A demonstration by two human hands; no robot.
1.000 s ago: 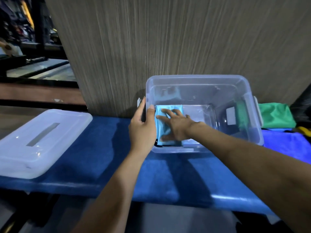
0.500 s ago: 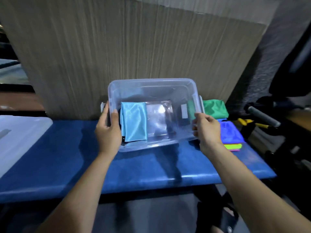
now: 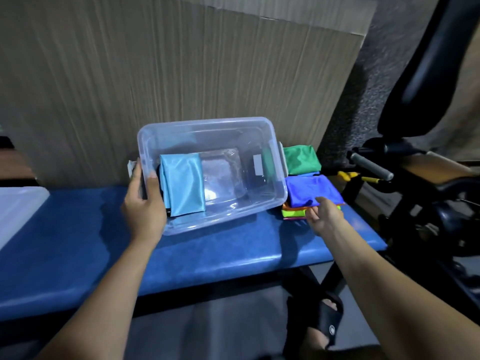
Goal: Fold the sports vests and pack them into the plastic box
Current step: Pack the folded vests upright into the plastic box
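One down: a light-blue vest (image 3: 183,185) lies folded flat at nine o'clock in the box (image 3: 207,126), shiny and smooth. More wait at three o'clock: a blue vest (image 3: 311,189) atop a bright stack, a green one (image 3: 301,159) behind. Left hand (image 3: 144,206) clamps the box's rim; right hand (image 3: 323,216), fingers apart, touches the stack's edge, gripping nothing.

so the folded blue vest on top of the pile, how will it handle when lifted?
The blue vest will probably flop: thin, creased cloth. Its sheen suggests it could slide off the stacked vests beneath. Probably light; the right hand should manage it alone.
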